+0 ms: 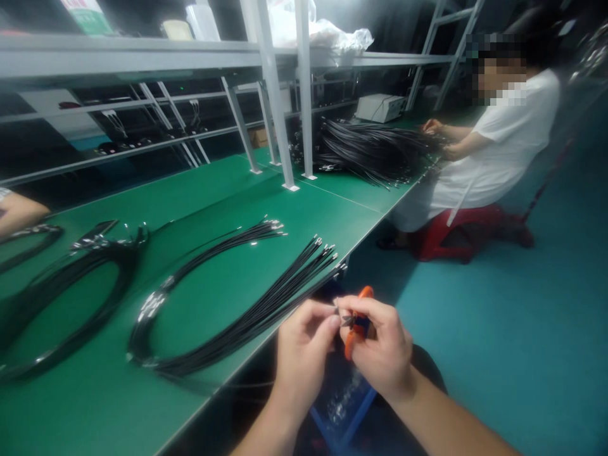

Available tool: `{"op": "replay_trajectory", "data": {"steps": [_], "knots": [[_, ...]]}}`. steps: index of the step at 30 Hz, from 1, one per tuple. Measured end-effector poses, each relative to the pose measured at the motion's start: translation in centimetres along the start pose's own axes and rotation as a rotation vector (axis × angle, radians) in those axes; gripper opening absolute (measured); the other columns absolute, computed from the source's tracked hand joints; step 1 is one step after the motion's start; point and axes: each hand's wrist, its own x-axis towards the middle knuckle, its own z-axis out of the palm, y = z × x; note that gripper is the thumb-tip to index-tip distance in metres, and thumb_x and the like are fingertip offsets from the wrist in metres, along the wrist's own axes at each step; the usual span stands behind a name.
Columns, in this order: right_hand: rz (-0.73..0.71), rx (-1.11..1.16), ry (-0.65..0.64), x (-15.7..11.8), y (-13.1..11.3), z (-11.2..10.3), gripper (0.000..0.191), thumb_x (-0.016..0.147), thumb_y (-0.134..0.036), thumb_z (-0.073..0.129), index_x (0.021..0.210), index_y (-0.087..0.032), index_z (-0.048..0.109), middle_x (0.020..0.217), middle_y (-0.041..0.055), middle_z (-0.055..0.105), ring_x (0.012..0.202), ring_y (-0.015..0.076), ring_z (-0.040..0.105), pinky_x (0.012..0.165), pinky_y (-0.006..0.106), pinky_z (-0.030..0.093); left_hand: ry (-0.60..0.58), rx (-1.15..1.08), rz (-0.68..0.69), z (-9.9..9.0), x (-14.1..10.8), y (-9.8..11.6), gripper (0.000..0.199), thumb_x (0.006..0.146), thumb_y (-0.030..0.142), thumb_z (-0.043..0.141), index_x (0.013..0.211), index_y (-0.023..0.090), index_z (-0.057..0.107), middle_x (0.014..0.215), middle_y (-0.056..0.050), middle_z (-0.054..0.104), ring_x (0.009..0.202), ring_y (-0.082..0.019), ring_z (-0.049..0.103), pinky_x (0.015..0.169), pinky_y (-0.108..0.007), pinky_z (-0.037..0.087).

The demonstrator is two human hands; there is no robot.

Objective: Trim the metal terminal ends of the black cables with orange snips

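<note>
My right hand (382, 345) is wrapped round orange-handled cutters (365, 293), whose dark jaws point toward my left hand. The fingertips of my left hand (304, 348) pinch a small end piece, apparently of a black cable, right beside the jaws. Both hands are close together, just off the table's front edge. Behind them a curved bundle of black cables (237, 320) with metallic tips lies on the green table (190, 259).
More coiled cables (109, 297) lie at the left, near another person's arm (19, 212). White shelf posts (275, 95) rise from the table. A person in white (503, 145) sits on a red stool (446, 234) by a large cable pile (370, 149). A blue-framed container (351, 418) is below my hands.
</note>
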Motion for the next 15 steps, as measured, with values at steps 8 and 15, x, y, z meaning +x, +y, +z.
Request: {"op": "replay_trajectory", "data": {"steps": [8,15], "knots": [[0.369,-0.020,-0.039,-1.9,-0.7,-1.2,0.036,0.078,-0.009,0.063,0.108,-0.026,0.053,0.092,0.0030,0.067,0.080,0.0162,0.067,0.070,0.025,0.055,0.053,-0.190,-0.040,-1.1,0.5,-0.2,0.007,0.075,0.023,0.071,0.077,0.017,0.068,0.071,0.002,0.065,0.050,-0.004,0.052,0.051,-0.014,0.043],[1.067,0.568,-0.337,-0.4,-4.2,-2.8,0.025,0.070,-0.021,0.073,0.089,-0.019,0.057,0.070,-0.0006,0.063,0.060,0.0100,0.058,0.054,0.018,0.047,0.126,-0.160,0.007,-1.4,0.6,-0.7,0.006,0.075,0.020,0.071,0.078,0.018,0.067,0.074,0.002,0.066,0.054,-0.006,0.056,0.055,-0.017,0.047]]}}
